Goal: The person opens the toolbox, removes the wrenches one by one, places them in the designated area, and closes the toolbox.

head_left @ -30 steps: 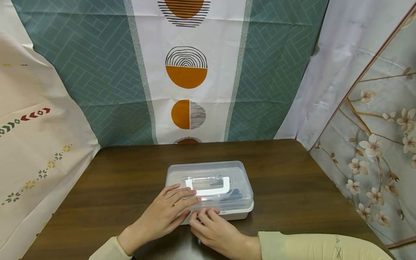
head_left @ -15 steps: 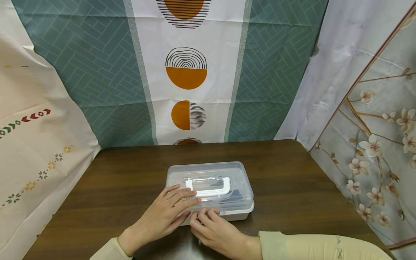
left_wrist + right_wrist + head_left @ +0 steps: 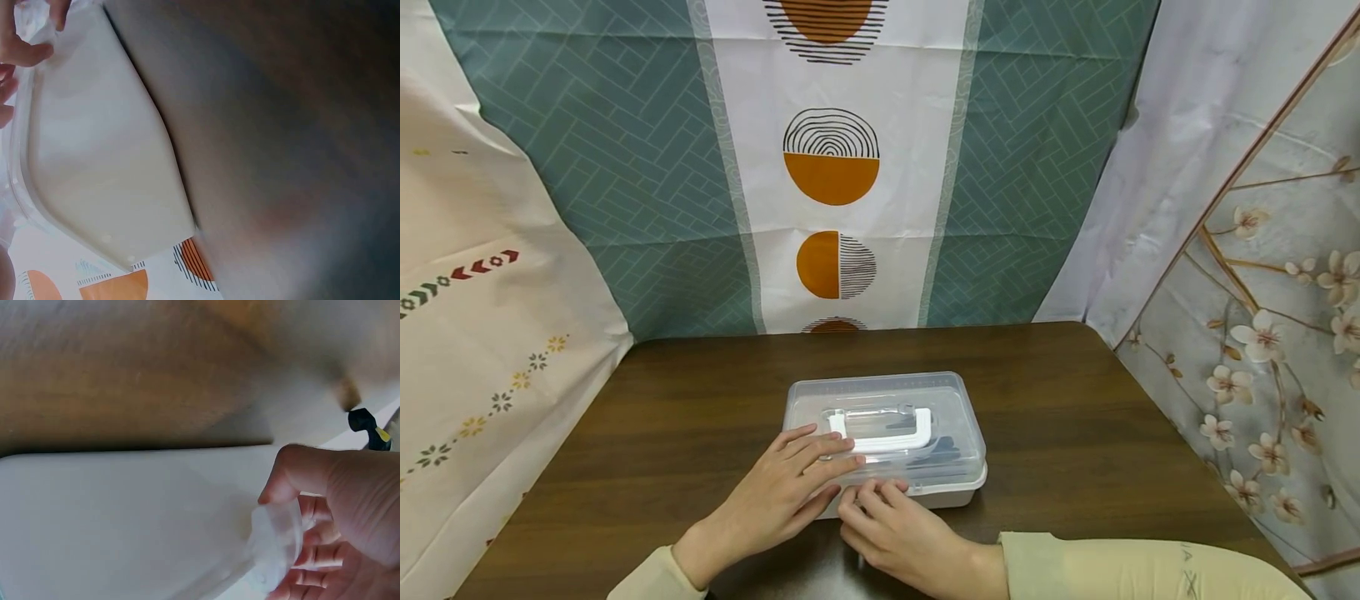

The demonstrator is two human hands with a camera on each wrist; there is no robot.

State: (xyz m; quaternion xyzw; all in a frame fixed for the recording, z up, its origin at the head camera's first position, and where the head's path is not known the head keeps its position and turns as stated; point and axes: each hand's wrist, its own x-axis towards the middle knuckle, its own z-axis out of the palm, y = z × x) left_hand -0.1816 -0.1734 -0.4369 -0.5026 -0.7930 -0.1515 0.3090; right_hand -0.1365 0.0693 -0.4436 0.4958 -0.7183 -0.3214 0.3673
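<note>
A storage box [image 3: 943,498] with a white base and a clear lid [image 3: 872,392] sits on the table, a white carry handle [image 3: 891,442] on top. My left hand [image 3: 778,492] rests on the lid's front left part with its fingers straight, reaching the handle's left end. At the middle of the front edge, my right hand [image 3: 898,529] has its fingers curled. The right wrist view shows its thumb and fingers pinching the clear plastic latch [image 3: 275,540]. The box's pale side wall [image 3: 106,150] fills much of the left wrist view. Dark items [image 3: 943,450] show dimly through the lid.
The brown wooden table [image 3: 700,400] extends around the box. Behind it hangs a green and white patterned cloth [image 3: 655,208]. A cream cloth [image 3: 497,350] hangs on the left, and a floral cloth [image 3: 1247,417] on the right.
</note>
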